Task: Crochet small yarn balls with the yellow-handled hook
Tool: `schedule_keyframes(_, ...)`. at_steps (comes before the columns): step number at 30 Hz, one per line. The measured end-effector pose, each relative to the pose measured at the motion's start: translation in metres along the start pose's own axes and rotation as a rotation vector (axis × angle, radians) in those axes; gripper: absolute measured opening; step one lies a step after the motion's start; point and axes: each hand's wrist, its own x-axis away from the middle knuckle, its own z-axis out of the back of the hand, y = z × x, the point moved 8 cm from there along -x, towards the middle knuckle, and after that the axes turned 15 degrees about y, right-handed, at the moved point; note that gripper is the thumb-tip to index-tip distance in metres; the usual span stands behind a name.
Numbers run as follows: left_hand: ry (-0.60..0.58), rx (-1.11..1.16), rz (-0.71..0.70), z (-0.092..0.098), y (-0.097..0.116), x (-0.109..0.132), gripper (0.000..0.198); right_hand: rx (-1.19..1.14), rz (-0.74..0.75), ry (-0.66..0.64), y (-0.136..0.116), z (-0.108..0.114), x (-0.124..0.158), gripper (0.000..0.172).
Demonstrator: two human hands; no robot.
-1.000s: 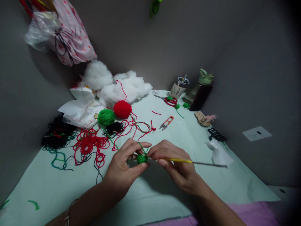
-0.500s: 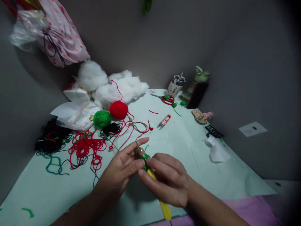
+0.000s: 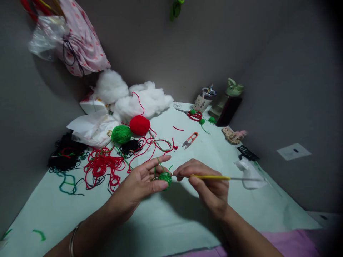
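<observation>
Between the thumb and fingers of my left hand [image 3: 143, 184] is a small round piece of green crochet [image 3: 165, 179]. A strand of green yarn [image 3: 158, 163] loops over the raised index finger of that hand. My right hand [image 3: 210, 185] is closed round a crochet hook [image 3: 211, 177] with a yellow handle, held almost level. Its metal tip points left and meets the edge of the green piece; whether it is inside a stitch I cannot make out. Farther back lies a green yarn ball [image 3: 121, 134], touching a red yarn ball [image 3: 139, 125].
Tangled red yarn [image 3: 103, 166] and black yarn [image 3: 65, 155] lie on the left. White stuffing [image 3: 146, 101] is heaped at the back. Orange thread snips [image 3: 190, 140], red-handled scissors [image 3: 195, 115], a pen cup [image 3: 203, 100] and a bottle [image 3: 227, 103] stand or lie beyond my hands.
My right hand has moved right and turned the crochet hook from steeply slanted to nearly level. More of the green crochet now shows. The whole view has shifted slightly.
</observation>
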Motion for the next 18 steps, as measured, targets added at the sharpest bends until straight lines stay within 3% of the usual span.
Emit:
schedule_keyframes(5,-0.036,-0.097,-0.052,-0.001,0.006,0.001,0.049,-0.334,-0.394,0.099,0.029,0.002,-0.004,0.015)
schedule_keyframes(7,-0.023,-0.077,-0.092,-0.003,0.007,0.002,0.053,-0.340,-0.422,0.088,0.030,-0.004,-0.003,0.018)
schedule_keyframes(9,0.041,-0.057,-0.134,-0.003,0.006,0.002,0.060,-0.143,-0.231,0.066,0.018,-0.007,-0.003,0.018)
schedule_keyframes(12,0.103,-0.012,-0.141,-0.005,-0.001,0.005,0.073,0.357,0.340,0.004,-0.018,-0.019,0.009,0.017)
schedule_keyframes(14,0.080,0.016,-0.102,-0.009,-0.008,0.006,0.075,0.555,0.584,-0.026,-0.031,-0.026,0.020,0.021)
schedule_keyframes(16,0.043,0.048,-0.044,-0.012,-0.014,0.007,0.070,0.567,0.578,-0.002,-0.030,-0.024,0.021,0.022)
schedule_keyframes(18,-0.011,0.091,0.004,-0.016,-0.017,0.007,0.062,0.470,0.434,0.046,-0.024,-0.016,0.014,0.023)
